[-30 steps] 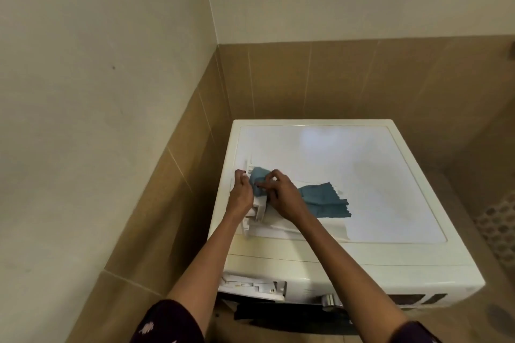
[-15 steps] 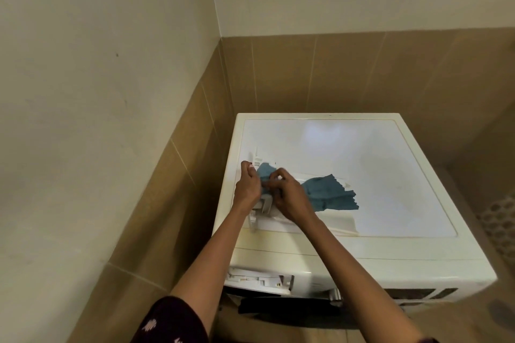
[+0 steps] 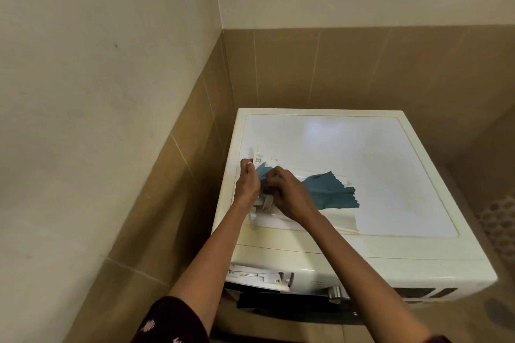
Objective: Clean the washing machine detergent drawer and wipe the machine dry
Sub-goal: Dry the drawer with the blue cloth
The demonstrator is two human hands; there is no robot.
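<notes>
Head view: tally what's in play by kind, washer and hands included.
washing machine: 1
detergent drawer: 1
blue cloth: 1
hands: 2, left hand and right hand
Total: 5

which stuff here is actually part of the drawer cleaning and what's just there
In the job: detergent drawer, blue cloth, washing machine, open drawer slot, left hand, right hand.
Just there: wall tiles, pebbled floor.
</notes>
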